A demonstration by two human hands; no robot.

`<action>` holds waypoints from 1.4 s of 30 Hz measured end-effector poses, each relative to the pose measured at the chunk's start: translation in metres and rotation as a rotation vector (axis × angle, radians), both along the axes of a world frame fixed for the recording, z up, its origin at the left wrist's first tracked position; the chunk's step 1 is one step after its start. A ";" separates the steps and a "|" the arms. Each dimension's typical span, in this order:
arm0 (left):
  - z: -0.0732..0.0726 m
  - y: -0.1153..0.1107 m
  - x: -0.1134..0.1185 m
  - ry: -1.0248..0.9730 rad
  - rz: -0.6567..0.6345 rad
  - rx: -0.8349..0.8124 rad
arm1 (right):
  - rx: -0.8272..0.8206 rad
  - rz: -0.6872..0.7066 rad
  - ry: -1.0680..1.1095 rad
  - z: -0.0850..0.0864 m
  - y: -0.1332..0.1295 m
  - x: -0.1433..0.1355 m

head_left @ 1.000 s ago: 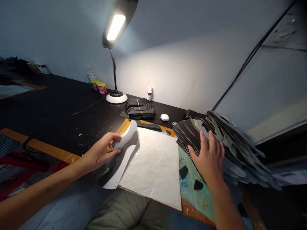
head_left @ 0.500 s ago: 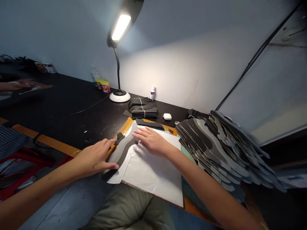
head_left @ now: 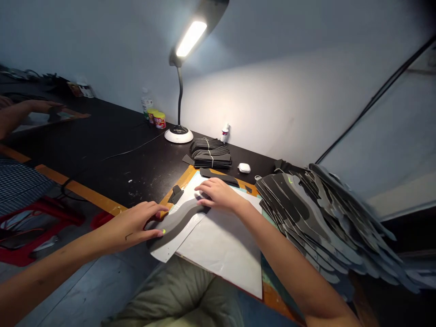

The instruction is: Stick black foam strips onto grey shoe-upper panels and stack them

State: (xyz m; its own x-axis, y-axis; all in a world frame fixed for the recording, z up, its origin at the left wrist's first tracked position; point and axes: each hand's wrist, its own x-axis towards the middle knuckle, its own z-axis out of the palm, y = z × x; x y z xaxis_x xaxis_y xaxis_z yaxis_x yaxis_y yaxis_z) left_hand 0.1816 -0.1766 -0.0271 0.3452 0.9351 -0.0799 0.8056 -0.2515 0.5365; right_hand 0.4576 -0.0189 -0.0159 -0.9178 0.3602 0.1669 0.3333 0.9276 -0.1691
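Observation:
A flat, curved grey cut piece (head_left: 182, 210), with a darker band along it and a pale punched edge, lies over a white sheet (head_left: 226, 245). At its near left end is my left hand (head_left: 141, 225), the thumb pressed on the surface beside a small yellow mark (head_left: 164, 231) and the fingers by the upper edge. My right hand (head_left: 220, 193) bends over the far end, thumb and fingers closing around it; the exact grip there is partly hidden. Small dark scraps (head_left: 176, 194) lie just beyond the piece.
To the right is a large fanned pile of similar pieces (head_left: 299, 213). Behind the sheet sit tied dark strips (head_left: 211, 154), a white case (head_left: 244, 168), a small bottle (head_left: 225, 133) and a lit lamp (head_left: 179, 134). Another person's arm (head_left: 30, 111) works at the far left.
The view has swung slightly left. My right fingers, flat on the far end before, now curl with the thumb showing. The piece has turned a little, and its yellow mark now shows by my left thumb.

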 end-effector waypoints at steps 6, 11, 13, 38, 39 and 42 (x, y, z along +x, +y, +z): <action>-0.008 0.002 0.001 0.025 0.036 -0.075 | -0.114 -0.004 0.028 -0.005 -0.007 0.006; 0.006 0.004 0.013 -0.041 0.076 -0.191 | -0.182 -0.066 -0.041 0.003 -0.014 0.013; 0.014 0.010 0.017 -0.112 0.079 -0.239 | -0.221 -0.126 -0.071 0.007 -0.019 0.022; -0.021 0.160 0.066 -0.348 -0.341 -0.039 | 0.015 -0.679 0.183 -0.019 -0.014 0.066; -0.021 0.160 0.064 -0.293 -0.385 0.073 | 0.031 -0.680 0.207 -0.019 -0.011 0.065; -0.019 0.162 0.062 -0.153 -0.466 0.327 | 0.066 -0.643 0.209 -0.016 0.004 0.060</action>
